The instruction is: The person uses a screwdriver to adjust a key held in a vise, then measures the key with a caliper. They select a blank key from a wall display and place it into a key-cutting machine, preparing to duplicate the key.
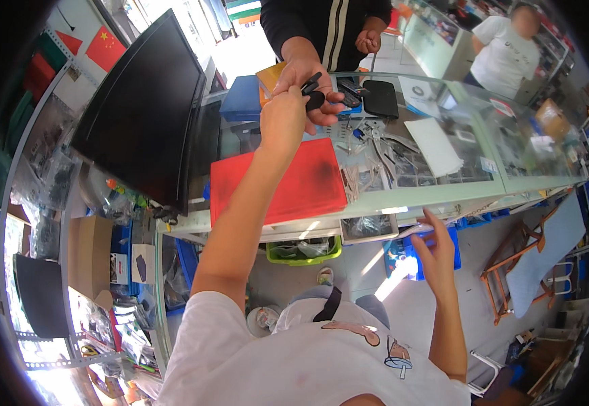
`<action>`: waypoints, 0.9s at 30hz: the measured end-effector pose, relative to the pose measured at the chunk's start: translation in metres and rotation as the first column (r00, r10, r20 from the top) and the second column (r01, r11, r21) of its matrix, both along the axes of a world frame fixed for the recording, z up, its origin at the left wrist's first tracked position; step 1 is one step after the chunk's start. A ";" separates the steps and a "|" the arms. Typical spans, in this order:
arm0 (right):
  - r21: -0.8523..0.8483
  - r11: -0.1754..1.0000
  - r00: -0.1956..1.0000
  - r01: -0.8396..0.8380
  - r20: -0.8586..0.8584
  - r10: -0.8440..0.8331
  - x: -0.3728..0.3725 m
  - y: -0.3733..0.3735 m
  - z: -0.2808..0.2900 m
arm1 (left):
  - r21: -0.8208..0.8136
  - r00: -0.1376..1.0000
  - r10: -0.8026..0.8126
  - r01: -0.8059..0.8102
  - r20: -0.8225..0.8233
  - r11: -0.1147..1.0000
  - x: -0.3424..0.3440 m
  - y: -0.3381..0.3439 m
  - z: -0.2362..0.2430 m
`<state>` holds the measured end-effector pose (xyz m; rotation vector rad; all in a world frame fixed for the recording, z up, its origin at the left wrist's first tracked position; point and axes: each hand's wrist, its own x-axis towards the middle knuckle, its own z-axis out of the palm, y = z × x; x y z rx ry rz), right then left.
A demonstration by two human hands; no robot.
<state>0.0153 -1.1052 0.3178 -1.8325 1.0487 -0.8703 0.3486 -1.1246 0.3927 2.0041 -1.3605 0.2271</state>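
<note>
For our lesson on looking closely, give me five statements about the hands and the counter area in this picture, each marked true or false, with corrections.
1. The left hand holds a black item at another person's open hand. True.
2. The right hand rests on the red box. False: it is well to the right of it, fingers apart, with nothing visibly held.
3. A large dark screen stands to the left of the red box. True.
4. The bin seen just below the counter is black. False: it is lime green.
5. A white sheet lies to the right of the red box. True.
</note>
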 end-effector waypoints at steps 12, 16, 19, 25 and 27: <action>0.021 0.992 0.991 0.123 0.044 -0.123 -0.083 -0.022 -0.004 | -0.518 0.920 -0.071 -0.153 -0.387 0.842 -0.068 0.036 0.012; -0.340 0.940 0.992 0.023 0.124 0.020 -0.109 -0.037 0.015 | -0.357 0.277 -0.317 -0.103 -0.907 0.929 -0.208 0.050 -0.088; -0.450 0.747 0.866 -0.490 -0.155 0.476 -0.120 -0.040 -0.003 | -0.296 -0.665 -0.316 -0.147 -0.676 0.944 -0.325 0.035 -0.143; -0.221 0.886 0.913 -0.408 -0.132 0.387 -0.218 -0.065 -0.157 | -0.244 -0.600 -0.314 -0.197 -0.736 0.949 -0.432 0.070 -0.118; -0.169 0.950 0.877 -0.263 -0.452 0.163 -0.278 -0.086 -0.198 | -0.313 -0.130 -0.354 -0.257 -0.926 0.914 -0.387 0.069 -0.064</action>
